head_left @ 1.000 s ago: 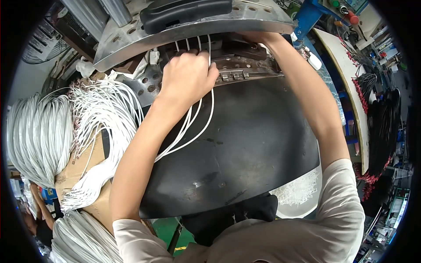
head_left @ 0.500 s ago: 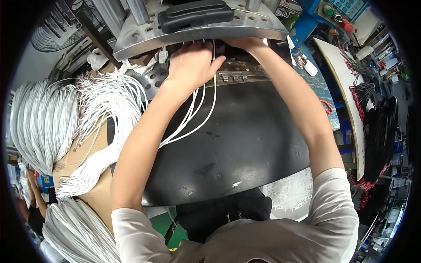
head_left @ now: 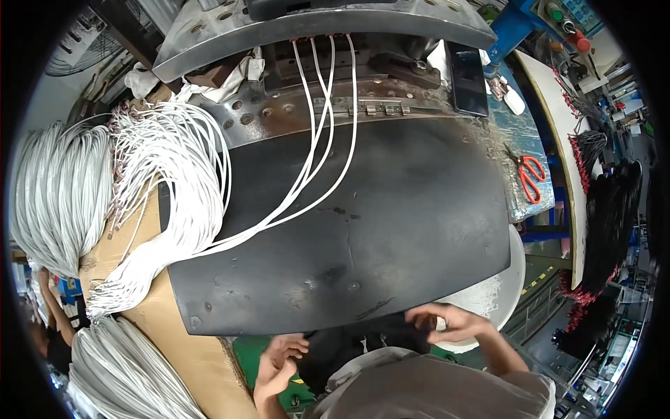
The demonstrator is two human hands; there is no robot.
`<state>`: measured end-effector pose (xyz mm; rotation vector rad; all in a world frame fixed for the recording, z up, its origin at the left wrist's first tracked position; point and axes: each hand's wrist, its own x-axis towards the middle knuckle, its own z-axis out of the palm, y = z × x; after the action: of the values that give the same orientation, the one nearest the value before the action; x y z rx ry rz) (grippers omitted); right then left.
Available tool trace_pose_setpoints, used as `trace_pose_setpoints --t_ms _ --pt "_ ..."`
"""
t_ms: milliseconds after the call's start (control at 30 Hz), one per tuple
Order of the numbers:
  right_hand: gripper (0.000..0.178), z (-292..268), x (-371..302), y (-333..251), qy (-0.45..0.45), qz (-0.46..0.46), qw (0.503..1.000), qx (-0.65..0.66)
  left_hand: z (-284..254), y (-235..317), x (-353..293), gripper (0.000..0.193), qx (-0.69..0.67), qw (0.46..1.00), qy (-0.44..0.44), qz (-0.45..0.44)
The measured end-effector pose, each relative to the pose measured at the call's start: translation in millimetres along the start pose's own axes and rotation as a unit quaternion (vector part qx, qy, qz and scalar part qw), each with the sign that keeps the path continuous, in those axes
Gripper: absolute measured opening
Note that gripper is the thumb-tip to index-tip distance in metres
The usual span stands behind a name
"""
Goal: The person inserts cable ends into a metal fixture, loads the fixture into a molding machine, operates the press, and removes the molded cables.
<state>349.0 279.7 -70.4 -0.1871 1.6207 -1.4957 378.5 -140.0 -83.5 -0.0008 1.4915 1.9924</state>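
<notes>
White wires (head_left: pixel 322 126), four or so, run from the press machine (head_left: pixel 328 17) at the top, over the metal ledge (head_left: pixel 363 105) and across the black mat (head_left: pixel 377 230), down-left to the big bundle of white wires (head_left: pixel 167 174) lying on cardboard (head_left: pixel 139 279). Their top ends sit in the slot under the machine's head; how far in, can't tell.

Hands are both off the wires. Left hand (head_left: pixel 279 363) is below the mat's near edge, fingers loosely curled, holding nothing I can see. Right hand (head_left: pixel 453 325) is at the near edge by the dark cloth (head_left: pixel 349 346) at the lap, fingers half bent, thumb and fingers close; whether it pinches anything, can't tell.

Judgement: wires look loaded, hands clear. To do this well, keep both hands low and away from the head, leave the wires lying flat and parallel without crossing at the slot, no tugging from the bundle side.

Versus half a second earlier: both arms were stretched up then, hands at the slot with the wires. Now pulled back to the lap, wires left in place. View has also tipped slightly, more of the machine shows.

Red scissors (head_left: pixel 530 174) on the right, a dark phone (head_left: pixel 466 80) near the ledge, untouched.
</notes>
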Motion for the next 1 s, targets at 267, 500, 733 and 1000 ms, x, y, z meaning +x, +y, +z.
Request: trace_pose_setpoints --t_ms 267,500,733,1000 --pt "0.057 32.1 47.2 94.0 0.376 -0.159 0.794 0.450 17.7 -44.4 47.6 0.045 -0.185 0.883 0.428 0.058" --pt "0.060 26.1 50.4 106.7 0.294 -0.176 0.822 0.455 13.6 -37.8 41.6 0.039 -0.204 0.859 0.467 0.042" --pt "0.069 8.7 68.3 77.5 0.263 -0.341 0.854 0.292 3.9 -39.6 53.8 0.042 -0.079 0.919 0.383 -0.044" --pt "0.055 49.1 54.3 5.1 0.049 -0.047 0.965 0.254 29.2 165.5 -65.5 0.029 0.327 0.875 0.357 0.021"
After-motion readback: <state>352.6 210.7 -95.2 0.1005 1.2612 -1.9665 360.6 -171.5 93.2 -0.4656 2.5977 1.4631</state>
